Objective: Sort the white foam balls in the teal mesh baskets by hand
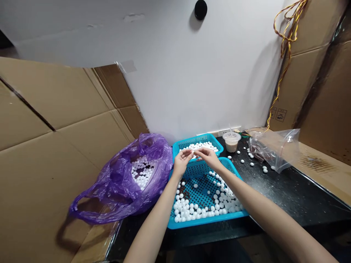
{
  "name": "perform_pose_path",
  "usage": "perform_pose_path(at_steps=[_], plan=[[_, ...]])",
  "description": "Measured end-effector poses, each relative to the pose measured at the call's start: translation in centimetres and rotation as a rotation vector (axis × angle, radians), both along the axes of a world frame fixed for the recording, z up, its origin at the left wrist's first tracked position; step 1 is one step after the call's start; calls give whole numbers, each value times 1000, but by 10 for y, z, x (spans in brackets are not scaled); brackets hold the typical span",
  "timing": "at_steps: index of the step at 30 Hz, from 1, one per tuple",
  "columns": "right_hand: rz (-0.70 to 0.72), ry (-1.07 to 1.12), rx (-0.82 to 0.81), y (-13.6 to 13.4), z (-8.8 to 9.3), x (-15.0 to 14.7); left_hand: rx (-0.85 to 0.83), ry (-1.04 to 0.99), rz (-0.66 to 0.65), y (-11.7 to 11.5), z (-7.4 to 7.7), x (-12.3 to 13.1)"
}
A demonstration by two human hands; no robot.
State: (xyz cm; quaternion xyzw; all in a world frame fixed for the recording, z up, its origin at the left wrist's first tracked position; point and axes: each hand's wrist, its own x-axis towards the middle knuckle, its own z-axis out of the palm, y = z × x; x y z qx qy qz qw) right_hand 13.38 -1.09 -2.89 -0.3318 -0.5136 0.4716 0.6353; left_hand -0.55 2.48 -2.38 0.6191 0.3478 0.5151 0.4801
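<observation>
My left hand (182, 159) and my right hand (207, 156) meet fingertip to fingertip above the far rim of the near blue basket (203, 221). Both hands are pinched together on a small white piece between them. The near basket holds several white balls (192, 210), mostly along its front and right side. Just behind my hands, a second blue basket (196, 140) holds more white balls.
A purple plastic bag (123, 182) with white balls inside lies left of the baskets. A lidded cup (231, 141) and a clear bag (276, 148) sit on the dark table (287, 193), with loose white balls around. Cardboard sheets stand left and right.
</observation>
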Motion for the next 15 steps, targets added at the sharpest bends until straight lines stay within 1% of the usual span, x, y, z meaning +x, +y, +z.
perform_pose_path(at_steps=[4, 9, 11, 15], plan=[[9, 128, -80, -2, 4, 0, -19, -11, 10, -2, 3, 1], [191, 210, -242, -4, 4, 0, 4, 10, -1, -2, 2, 0], [234, 228, -264, -4, 3, -1, 15, 19, -9, -1, 0, -1], [257, 260, -264, -3, 0, -2, 29, 31, -13, 1, -1, -1]])
